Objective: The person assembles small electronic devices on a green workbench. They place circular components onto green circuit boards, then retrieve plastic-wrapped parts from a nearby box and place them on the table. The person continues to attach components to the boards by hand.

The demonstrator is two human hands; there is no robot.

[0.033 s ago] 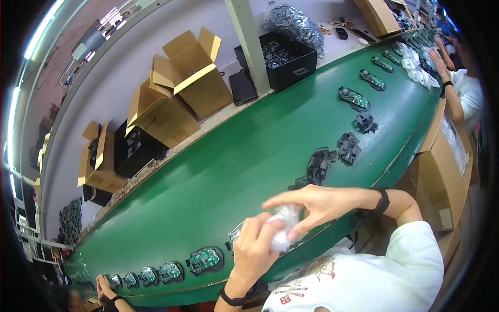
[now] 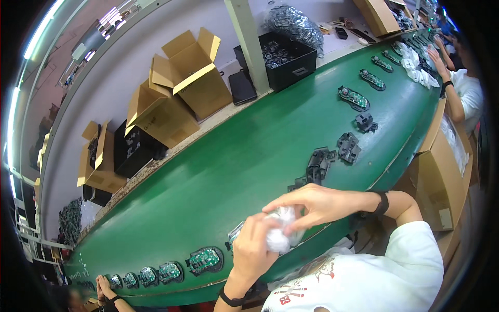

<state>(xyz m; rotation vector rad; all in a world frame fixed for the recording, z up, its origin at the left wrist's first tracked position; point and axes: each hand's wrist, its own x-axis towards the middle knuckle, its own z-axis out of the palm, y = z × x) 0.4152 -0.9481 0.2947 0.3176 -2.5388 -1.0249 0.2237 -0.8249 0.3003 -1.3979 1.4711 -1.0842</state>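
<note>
Just above the near edge of the green work surface [image 2: 218, 156], a crumpled bundle of thin whitish plastic [image 2: 283, 229] is between my hands. My left hand [image 2: 252, 244] grips it from the left, its fingers curled and slightly blurred. From the right, my right hand [image 2: 327, 205] closes thumb and fingers on the same bundle. What lies inside the plastic cannot be made out. Partly hidden behind my left hand is a circuit board piece [image 2: 235, 234]. Beyond my right hand lie black plastic parts [image 2: 318, 165], with another black part [image 2: 349, 147] farther off.
Green circuit boards in black shells [image 2: 205, 260] line the near left edge; similar boards [image 2: 354, 99] continue far right. Open cardboard boxes [image 2: 200, 86] and a black bin [image 2: 288, 60] stand along the back ledge. Co-workers' hands show at far left [image 2: 105, 287] and far right [image 2: 438, 62].
The plastic bundle has shifted and turned slightly between my hands. My right thumb and fingers have drawn in closer around it. The parts on the surface look unmoved.
</note>
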